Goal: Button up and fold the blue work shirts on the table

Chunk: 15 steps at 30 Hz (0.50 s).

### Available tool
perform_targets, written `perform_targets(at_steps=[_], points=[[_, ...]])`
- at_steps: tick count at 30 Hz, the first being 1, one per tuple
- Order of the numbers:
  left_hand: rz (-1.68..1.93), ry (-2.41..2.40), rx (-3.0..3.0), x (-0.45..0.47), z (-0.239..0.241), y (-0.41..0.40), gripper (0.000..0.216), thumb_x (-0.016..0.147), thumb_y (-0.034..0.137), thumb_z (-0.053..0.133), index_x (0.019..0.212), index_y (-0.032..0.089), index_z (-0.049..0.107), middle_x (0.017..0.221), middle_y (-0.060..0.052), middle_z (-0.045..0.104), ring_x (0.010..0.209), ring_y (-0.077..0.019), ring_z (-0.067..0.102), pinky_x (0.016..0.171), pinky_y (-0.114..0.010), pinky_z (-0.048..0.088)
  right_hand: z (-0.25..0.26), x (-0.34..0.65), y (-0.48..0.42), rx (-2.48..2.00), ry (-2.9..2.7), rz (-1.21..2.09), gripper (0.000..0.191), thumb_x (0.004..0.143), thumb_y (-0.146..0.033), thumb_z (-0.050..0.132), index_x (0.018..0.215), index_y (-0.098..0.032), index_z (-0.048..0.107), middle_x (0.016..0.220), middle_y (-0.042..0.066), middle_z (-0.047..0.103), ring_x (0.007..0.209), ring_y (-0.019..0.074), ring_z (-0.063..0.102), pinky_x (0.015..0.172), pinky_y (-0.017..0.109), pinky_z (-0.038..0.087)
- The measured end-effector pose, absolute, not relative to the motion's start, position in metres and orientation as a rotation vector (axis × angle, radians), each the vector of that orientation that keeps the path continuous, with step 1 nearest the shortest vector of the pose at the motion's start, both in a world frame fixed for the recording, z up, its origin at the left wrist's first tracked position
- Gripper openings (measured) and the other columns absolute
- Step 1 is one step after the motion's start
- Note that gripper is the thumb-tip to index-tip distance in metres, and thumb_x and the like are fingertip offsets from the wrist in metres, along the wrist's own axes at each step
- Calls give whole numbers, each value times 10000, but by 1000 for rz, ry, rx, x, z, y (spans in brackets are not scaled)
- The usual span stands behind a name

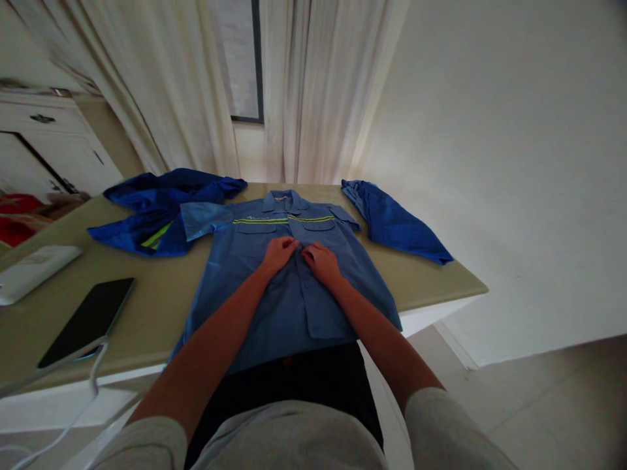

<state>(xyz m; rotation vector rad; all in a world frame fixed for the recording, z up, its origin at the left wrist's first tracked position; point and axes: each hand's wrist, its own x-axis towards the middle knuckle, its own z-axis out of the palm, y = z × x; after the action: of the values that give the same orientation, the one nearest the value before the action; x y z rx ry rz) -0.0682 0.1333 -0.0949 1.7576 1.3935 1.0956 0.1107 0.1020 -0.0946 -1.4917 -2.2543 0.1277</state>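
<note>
A blue short-sleeved work shirt [274,307] with a yellow-green reflective stripe across the chest lies face up on the beige table [161,307], collar away from me, its hem hanging over the near edge. My left hand [278,253] and my right hand [321,260] rest side by side at the middle of the shirt's front, just below the chest pockets. The fingers of both hands are curled and pinched on the button placket.
A crumpled darker blue garment [157,209] lies at the back left and a folded blue garment [392,222] at the back right. A dark tablet [88,320] with a white cable and a white box [34,271] sit at the left. Curtains hang behind.
</note>
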Motion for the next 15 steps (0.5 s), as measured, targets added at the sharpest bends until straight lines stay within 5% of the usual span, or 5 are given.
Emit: perform_targets(at_steps=[4,7,11,15], points=[[1015,1280,1841,-70,-94,130,253,927,365,563,885,182,733,878,-51,756,788,-187,662,758,-290,534,-98,115,106,-1483,-2139,142,186,1052,-295,582,1088,-215,747,1074,64,729,985,191,671,901,284,497],[956,1311,2008,-70,-93,124,259,898,410,632,761,201,703,805,-54,711,784,-202,630,782,-312,520,-92,116,108,-1416,-2053,163,192,1030,-244,568,1115,-203,736,1077,71,729,956,189,669,921,297,507],[909,1241,2037,-67,-88,116,566,972,613,502,579,216,592,670,-39,614,678,-180,562,677,-296,472,-76,125,94,-1382,-2031,237,158,1010,-265,595,1081,-209,724,1010,64,741,846,187,661,838,309,527],[730,1038,2099,-69,-82,108,553,845,651,667,538,206,550,550,10,528,577,-140,492,552,-262,355,-70,143,57,-1314,-2292,457,176,905,-339,789,995,-206,717,894,17,720,789,175,655,755,291,505]])
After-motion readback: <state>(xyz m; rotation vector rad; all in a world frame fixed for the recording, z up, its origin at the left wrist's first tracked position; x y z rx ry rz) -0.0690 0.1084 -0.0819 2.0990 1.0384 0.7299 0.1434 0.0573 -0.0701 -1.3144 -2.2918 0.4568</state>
